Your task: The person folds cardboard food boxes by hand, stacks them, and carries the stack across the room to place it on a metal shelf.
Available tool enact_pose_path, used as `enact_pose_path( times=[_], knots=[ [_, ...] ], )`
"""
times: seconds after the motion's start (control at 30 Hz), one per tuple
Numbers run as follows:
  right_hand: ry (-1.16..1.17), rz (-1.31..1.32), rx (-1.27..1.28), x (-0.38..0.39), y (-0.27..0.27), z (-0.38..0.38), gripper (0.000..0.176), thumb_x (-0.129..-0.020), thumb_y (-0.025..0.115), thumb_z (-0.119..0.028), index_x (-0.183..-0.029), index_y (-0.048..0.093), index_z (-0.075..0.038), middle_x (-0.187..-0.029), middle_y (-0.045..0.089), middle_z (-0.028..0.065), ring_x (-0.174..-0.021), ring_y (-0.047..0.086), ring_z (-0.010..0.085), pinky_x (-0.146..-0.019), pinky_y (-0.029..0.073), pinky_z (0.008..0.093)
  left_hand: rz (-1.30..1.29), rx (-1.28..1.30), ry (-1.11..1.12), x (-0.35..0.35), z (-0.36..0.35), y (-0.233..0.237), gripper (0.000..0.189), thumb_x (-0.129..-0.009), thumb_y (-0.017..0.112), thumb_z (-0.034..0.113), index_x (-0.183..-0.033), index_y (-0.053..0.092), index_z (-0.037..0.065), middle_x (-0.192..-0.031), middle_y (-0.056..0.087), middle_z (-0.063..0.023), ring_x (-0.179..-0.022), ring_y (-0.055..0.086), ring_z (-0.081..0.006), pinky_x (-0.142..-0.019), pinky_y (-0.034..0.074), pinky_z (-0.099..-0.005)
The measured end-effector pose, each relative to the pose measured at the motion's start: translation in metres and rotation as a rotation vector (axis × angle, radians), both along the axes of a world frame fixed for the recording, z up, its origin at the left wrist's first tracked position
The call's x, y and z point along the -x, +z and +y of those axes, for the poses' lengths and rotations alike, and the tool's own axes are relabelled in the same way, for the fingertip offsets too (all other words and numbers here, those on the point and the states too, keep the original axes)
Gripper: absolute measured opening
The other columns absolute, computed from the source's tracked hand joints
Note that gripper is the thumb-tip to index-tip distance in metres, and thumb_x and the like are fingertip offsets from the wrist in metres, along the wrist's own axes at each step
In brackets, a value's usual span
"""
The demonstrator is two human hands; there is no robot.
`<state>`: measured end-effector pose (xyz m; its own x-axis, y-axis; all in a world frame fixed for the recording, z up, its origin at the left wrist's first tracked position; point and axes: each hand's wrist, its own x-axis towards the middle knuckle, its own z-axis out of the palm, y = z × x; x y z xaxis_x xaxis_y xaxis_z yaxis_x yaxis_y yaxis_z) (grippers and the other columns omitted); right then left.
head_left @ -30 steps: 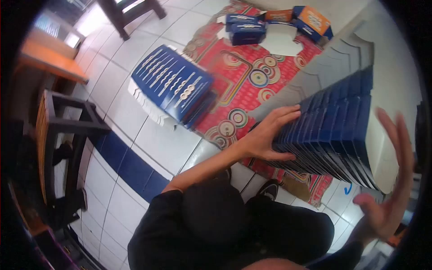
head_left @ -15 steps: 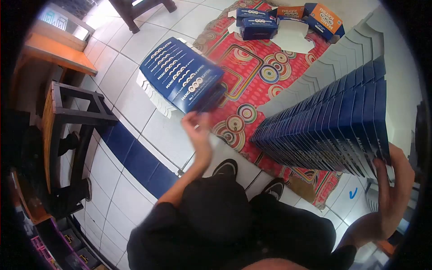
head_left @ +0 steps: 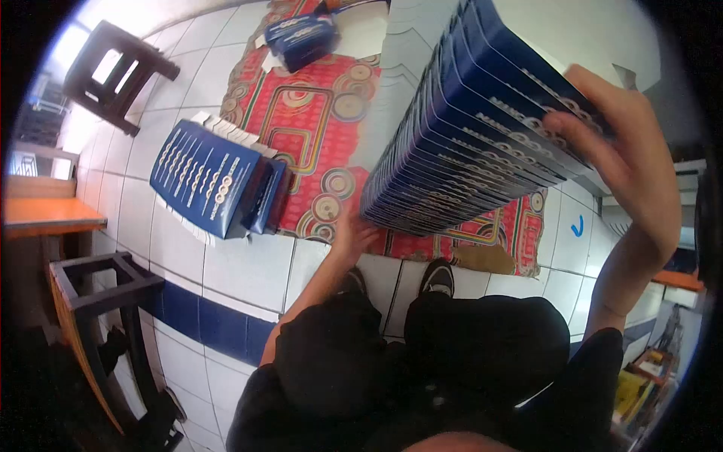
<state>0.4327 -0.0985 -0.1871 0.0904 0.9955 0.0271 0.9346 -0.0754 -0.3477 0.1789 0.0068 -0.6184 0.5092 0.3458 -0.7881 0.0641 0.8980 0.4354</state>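
Observation:
A long stack of nested blue cartons (head_left: 459, 143) with "MANG KATSU" lettering slants across the right of the view, its near end raised. My right hand (head_left: 633, 143) grips that near end, thumb on the printed face and the other fingers over the outer edge. My left hand (head_left: 352, 235) is at the stack's lower end, fingers curled against it close to the mat; part of its grip is hidden. Left of it, a shorter pile of the same blue cartons (head_left: 207, 181), white flaps sticking out, lies on the tiles and the mat's edge.
A red patterned mat (head_left: 301, 135) covers the tiled floor (head_left: 248, 275) ahead of my shoes. Folded blue boxes (head_left: 301, 41) sit at its far side. A dark stool (head_left: 113, 75) stands at upper left, a black-framed bench (head_left: 98, 282) at left. A brown flat piece (head_left: 482, 258) lies near the mat's edge.
My left hand has moved from beside the short pile to the long stack's lower end. My right hand still holds the near end, which is now higher. The view has turned rightward.

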Motion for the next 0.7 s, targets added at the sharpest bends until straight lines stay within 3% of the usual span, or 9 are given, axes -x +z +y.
enact_pose_path(
  times=[0.03,0.1,0.23,0.33,0.4,0.43,0.5,0.67,0.7],
  knots=[
    [-0.008,0.043,0.008,-0.007,0.0,0.003,0.027,-0.101,0.06,-0.022,-0.112,0.062,0.003,-0.086,0.071,0.0139,-0.071,0.069,0.019,-0.067,0.054,0.0281,-0.02,0.003,-0.006,-0.007,0.002,0.003,0.091,-0.089,0.053,0.071,-0.147,0.038,0.002,-0.144,0.047,-0.0222,-0.128,0.051,-0.0316,-0.106,0.042,-0.0451],
    [-0.07,0.025,-0.041,-0.017,-0.005,0.003,0.029,-0.102,0.059,-0.024,-0.113,0.061,0.003,-0.085,0.072,0.0134,-0.07,0.069,0.0178,-0.065,0.055,0.0267,-0.02,0.063,0.064,-0.009,0.008,-0.037,0.084,-0.09,0.053,0.068,-0.145,0.043,0.006,-0.141,0.05,-0.0188,-0.126,0.052,-0.0319,-0.105,0.042,-0.0456],
    [-0.209,0.048,-0.123,-0.049,-0.017,-0.008,0.039,-0.102,0.059,-0.029,-0.123,0.059,0.003,-0.089,0.073,0.0122,-0.073,0.073,0.0145,-0.069,0.06,0.0232,-0.139,-0.059,0.168,-0.03,0.022,-0.007,0.07,-0.092,0.052,0.065,-0.138,0.053,0.012,-0.135,0.057,-0.0111,-0.125,0.052,-0.0321,-0.105,0.041,-0.0458],
    [-0.347,0.208,-0.108,-0.066,-0.022,-0.021,0.042,-0.101,0.061,-0.032,-0.125,0.059,0.003,-0.093,0.074,0.0103,-0.077,0.073,0.012,-0.069,0.061,0.022,-0.196,-0.207,0.305,-0.037,0.063,0.003,0.057,-0.101,0.04,0.054,-0.127,0.062,0.008,-0.118,0.069,-0.0065,-0.105,0.065,-0.0223,-0.089,0.052,-0.042],
    [-0.488,0.398,-0.091,-0.079,-0.035,-0.034,0.041,-0.1,0.063,-0.031,-0.123,0.06,0.002,-0.095,0.073,0.0084,-0.077,0.072,0.0074,-0.067,0.059,0.0192,0.0,-0.356,0.196,-0.037,0.101,0.021,0.049,-0.101,0.047,0.051,-0.117,0.066,0.009,-0.105,0.072,-0.0046,-0.093,0.067,-0.0184,-0.085,0.053,-0.0358],
    [-0.593,0.48,-0.108,-0.086,-0.05,-0.044,0.039,-0.099,0.064,-0.029,-0.122,0.061,0.002,-0.095,0.073,0.0075,-0.075,0.071,0.0071,-0.066,0.058,0.0193,-0.013,-0.37,0.166,-0.039,0.12,0.015,0.039,-0.101,0.053,0.044,-0.108,0.068,0.009,-0.096,0.071,-0.0021,-0.086,0.067,-0.014,-0.082,0.052,-0.0301],
    [-0.792,0.546,-0.121,-0.103,-0.09,-0.067,0.038,-0.097,0.067,-0.028,-0.12,0.062,0.002,-0.095,0.073,0.0062,-0.076,0.069,0.0067,-0.068,0.056,0.0206,-0.092,-0.617,0.208,-0.055,0.144,0.013,0.03,-0.1,0.059,0.031,-0.115,0.065,0.005,-0.099,0.07,-0.003,-0.086,0.064,-0.0121,-0.078,0.05,-0.0288],
    [-1.031,0.901,-0.18,-0.143,-0.261,-0.143,0.035,-0.096,0.069,-0.02,-0.123,0.063,0.002,-0.103,0.072,0.0065,-0.085,0.067,0.0104,-0.075,0.055,0.0271,0.31,-1.221,-0.189,-0.084,0.175,-0.011,0.058,-0.094,0.067,0.036,-0.134,0.055,-0.005,-0.11,0.07,-0.0185,-0.099,0.068,-0.0254,-0.09,0.051,-0.0379],
    [-1.028,1.075,-0.238,-0.146,-0.305,-0.16,0.033,-0.096,0.069,-0.019,-0.122,0.063,0.001,-0.105,0.072,0.0062,-0.086,0.067,0.0106,-0.076,0.055,0.0277,0.315,-1.266,-0.239,-0.089,0.175,-0.01,0.061,-0.093,0.068,0.036,-0.135,0.053,-0.006,-0.111,0.07,-0.0206,-0.101,0.068,-0.0273,-0.091,0.05,-0.0389]
  ],
)
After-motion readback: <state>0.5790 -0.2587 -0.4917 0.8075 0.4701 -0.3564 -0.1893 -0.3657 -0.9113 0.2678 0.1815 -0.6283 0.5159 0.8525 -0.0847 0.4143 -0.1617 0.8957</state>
